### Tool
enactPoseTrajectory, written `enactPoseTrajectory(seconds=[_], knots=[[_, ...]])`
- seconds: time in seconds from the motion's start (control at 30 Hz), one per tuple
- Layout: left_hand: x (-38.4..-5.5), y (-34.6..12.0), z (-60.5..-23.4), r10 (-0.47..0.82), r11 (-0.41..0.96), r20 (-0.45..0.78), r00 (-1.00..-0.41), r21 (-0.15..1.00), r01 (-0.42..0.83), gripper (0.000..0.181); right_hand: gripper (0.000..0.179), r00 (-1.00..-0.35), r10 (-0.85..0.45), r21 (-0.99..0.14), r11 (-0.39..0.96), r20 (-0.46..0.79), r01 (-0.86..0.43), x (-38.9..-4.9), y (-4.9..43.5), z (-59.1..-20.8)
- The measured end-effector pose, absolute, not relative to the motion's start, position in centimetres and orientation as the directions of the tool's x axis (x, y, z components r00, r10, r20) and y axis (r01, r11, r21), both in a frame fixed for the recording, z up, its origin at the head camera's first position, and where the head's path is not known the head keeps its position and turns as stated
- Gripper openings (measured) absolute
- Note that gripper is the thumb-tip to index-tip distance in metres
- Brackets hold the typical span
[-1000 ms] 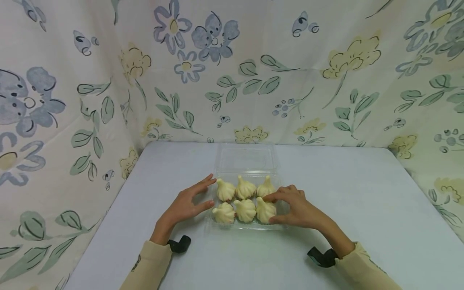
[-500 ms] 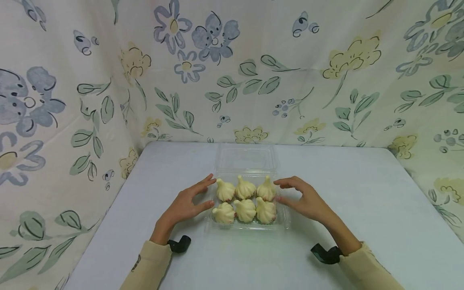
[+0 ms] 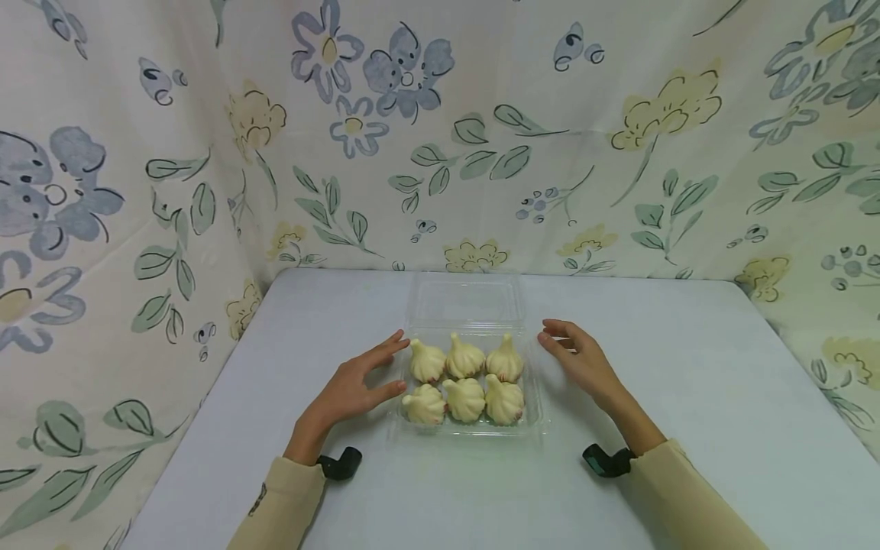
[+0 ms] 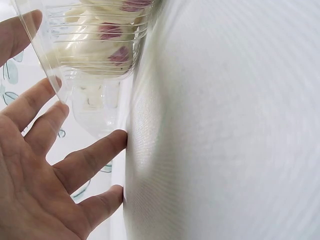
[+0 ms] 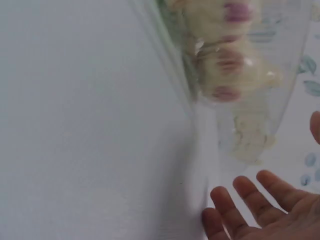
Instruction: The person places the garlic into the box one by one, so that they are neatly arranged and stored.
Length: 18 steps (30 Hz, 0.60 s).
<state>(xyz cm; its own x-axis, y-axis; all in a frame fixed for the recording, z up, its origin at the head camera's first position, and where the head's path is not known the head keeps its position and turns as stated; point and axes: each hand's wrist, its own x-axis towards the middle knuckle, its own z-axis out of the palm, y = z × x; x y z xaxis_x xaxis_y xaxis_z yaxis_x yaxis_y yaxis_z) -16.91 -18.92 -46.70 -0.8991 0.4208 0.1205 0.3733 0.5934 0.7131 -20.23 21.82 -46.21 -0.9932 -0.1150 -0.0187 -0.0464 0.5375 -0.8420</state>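
A clear plastic clamshell box [image 3: 535, 412] lies on the table with its lid [image 3: 467, 299] folded back, away from me. Several pale garlic bulbs [image 3: 464, 399] fill its base in two rows; the left wrist view shows purple patches on a bulb [image 4: 111, 32] through the ridged wall. My left hand [image 3: 355, 387] is spread at the box's left side. Two of its fingertips [image 4: 62, 107] meet the rim, and lower ones reach the table. To the right of the box, my right hand [image 3: 580, 359] is off the bulbs, holding nothing, its fingers [image 5: 250, 197] relaxed.
A white table [image 3: 687, 382] carries the box. Floral cloth [image 3: 454, 137] hangs behind the table and along both sides. A dark wrist device [image 3: 341, 463] sits on the left wrist, and another black device [image 3: 608, 461] on the right.
My right hand has let go of the front right garlic bulb and drawn back, up and to the right, past the box's side. The left hand has stayed in place.
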Motion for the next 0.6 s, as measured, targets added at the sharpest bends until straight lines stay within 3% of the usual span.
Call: enactPoseTrajectory(seconds=[0.6], knots=[[-17.0, -19.0, -46.8, 0.426, 0.591, 0.136, -0.894, 0.707, 0.389, 0.067, 0.07, -0.989, -0.14, -0.917, 0.4, -0.049, -0.012, -24.6, 21.4, -48.1]])
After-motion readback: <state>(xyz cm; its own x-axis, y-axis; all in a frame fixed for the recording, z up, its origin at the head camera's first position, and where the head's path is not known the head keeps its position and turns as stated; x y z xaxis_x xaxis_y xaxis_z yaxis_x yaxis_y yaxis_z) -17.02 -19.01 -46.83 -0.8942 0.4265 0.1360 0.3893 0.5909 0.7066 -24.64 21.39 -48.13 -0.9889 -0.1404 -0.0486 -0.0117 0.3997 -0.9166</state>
